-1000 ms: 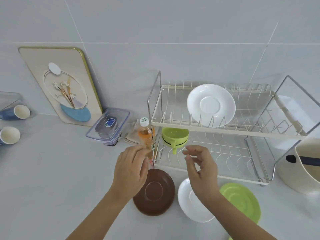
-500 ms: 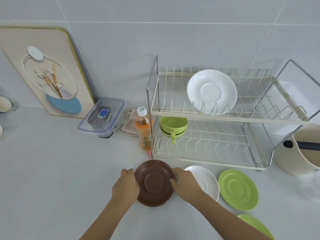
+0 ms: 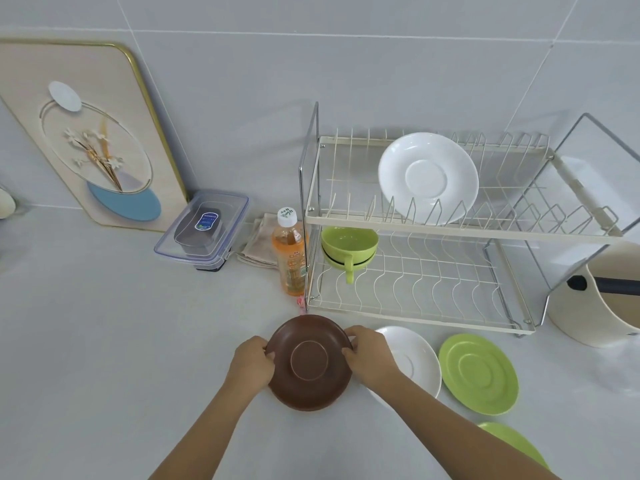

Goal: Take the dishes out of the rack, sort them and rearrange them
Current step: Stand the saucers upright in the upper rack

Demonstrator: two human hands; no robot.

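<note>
Grey surface (image 3: 104, 341) below the rack (image 3: 415, 230): both hands clamp the brown saucer (image 3: 309, 362), left hand (image 3: 251, 363) on its left rim, right hand (image 3: 369, 355) on its right. Just beside the right hand lies the white saucer (image 3: 415, 358), partly under it.

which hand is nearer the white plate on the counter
Right. The right hand grips the brown plate's right rim and lies over the white plate's left edge. The left hand grips the brown plate's far side.
</note>
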